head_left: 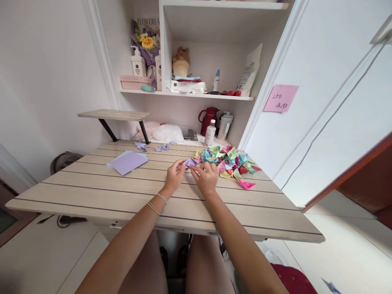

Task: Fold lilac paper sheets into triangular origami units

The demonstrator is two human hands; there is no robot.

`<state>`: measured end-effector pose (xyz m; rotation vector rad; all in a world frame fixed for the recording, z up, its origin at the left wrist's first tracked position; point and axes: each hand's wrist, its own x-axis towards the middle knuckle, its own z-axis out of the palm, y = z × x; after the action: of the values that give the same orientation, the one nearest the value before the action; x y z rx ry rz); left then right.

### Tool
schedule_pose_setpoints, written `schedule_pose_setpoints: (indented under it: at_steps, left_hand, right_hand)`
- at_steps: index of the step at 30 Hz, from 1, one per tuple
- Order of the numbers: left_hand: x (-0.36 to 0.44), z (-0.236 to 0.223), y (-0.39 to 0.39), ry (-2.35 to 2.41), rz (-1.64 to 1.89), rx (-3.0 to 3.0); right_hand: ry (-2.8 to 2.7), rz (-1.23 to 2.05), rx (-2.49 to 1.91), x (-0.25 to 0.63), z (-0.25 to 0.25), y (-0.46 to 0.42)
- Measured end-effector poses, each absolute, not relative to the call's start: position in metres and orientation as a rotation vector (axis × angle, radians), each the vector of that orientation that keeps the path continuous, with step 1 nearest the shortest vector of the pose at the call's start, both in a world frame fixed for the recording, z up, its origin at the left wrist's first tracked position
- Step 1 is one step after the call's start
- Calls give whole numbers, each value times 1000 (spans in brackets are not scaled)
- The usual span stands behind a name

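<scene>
A small folded piece of purple paper (pixel 191 162) is pinched between my two hands, just above the table. My left hand (pixel 175 174) grips its left side, thumb and fingers together. From the right, my right hand (pixel 206 176) pinches its lower edge; the curled fingers hide part of the paper. Close beyond my right hand lies a heap of folded paper boats (pixel 232 156) in many colours. One bright pink paper boat (pixel 246 184) sits apart in front of the heap. To the left rests a stack of purple and blue paper sheets (pixel 129 162).
Several purple folded pieces (pixel 162 148) lie towards the back of the slatted table (pixel 122 190). A small raised shelf (pixel 114 114) stands at the back left. Behind the heap are a clear bottle (pixel 210 134), a red jug (pixel 209 119) and a tumbler (pixel 225 125).
</scene>
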<state>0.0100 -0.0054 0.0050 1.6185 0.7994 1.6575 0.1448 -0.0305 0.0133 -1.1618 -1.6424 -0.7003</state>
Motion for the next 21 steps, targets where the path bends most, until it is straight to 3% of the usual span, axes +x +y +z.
schedule_pose_setpoints:
  at_steps: [21]
  left_hand:
    - [5, 6, -5, 1068, 1706, 2125]
  right_hand:
    - [-1684, -748, -1130, 143, 12, -28]
